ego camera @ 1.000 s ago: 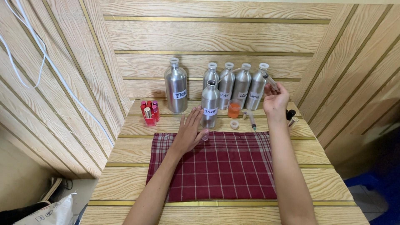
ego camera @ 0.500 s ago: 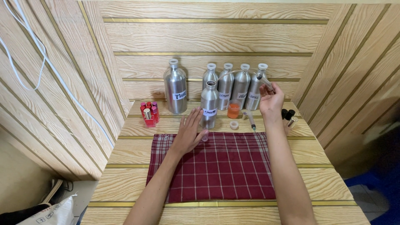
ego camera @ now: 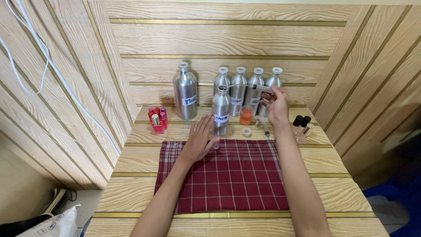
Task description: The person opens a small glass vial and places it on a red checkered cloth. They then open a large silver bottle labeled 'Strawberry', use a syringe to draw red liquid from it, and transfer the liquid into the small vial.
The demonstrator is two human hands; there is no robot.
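From the head view, your left hand (ego camera: 199,139) lies flat, fingers spread, on the top edge of the red checked cloth (ego camera: 223,175), its fingertips beside a small clear vial (ego camera: 215,144) and just in front of the open silver bottle (ego camera: 220,110). Your right hand (ego camera: 275,105) is raised, fingers pinched around a syringe (ego camera: 251,87) held level, its tip over that open bottle's mouth. Behind stand four capped silver bottles (ego camera: 247,90) and a taller one (ego camera: 185,92). An orange cup (ego camera: 246,116) (small, translucent) sits near your right wrist; another syringe (ego camera: 265,129) lies on the wooden table (ego camera: 131,162).
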